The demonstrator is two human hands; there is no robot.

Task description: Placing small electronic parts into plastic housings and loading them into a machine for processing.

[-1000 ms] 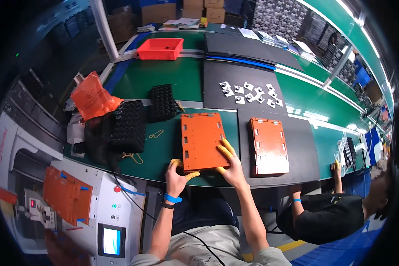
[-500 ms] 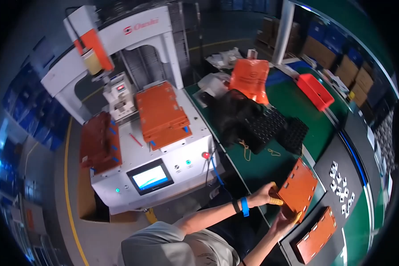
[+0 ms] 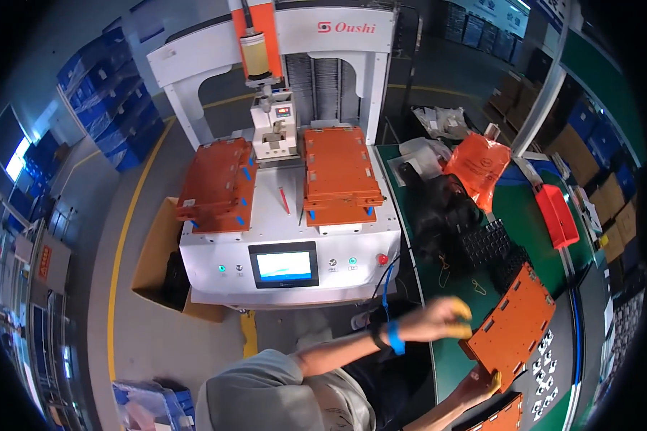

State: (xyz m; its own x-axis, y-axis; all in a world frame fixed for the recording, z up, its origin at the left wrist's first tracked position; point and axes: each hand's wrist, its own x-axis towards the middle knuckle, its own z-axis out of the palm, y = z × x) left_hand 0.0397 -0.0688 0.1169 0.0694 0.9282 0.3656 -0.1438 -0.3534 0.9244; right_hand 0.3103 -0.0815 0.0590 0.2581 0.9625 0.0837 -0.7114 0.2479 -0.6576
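My right hand holds the near lower corner of a flat orange panel with slots along its edges. The panel is tilted above the right side of the green bench. Just left of it my left hand is off the panel, slightly blurred, with its yellow-covered fingertips apart and nothing between them. A second orange panel lies at the lower right, partly cut off by the picture's edge. Several small white pieces with dark centres are spread on the dark surface beside the held panel.
A white gantry machine bears orange fixtures on its left and right. Black trays, an orange bag and a red bin sit on the green bench. An open cardboard box stands left of the machine.
My left hand has let go of the panel and moved off its left edge. My right hand still grips it. The view has turned left, bringing the machine toward the middle.
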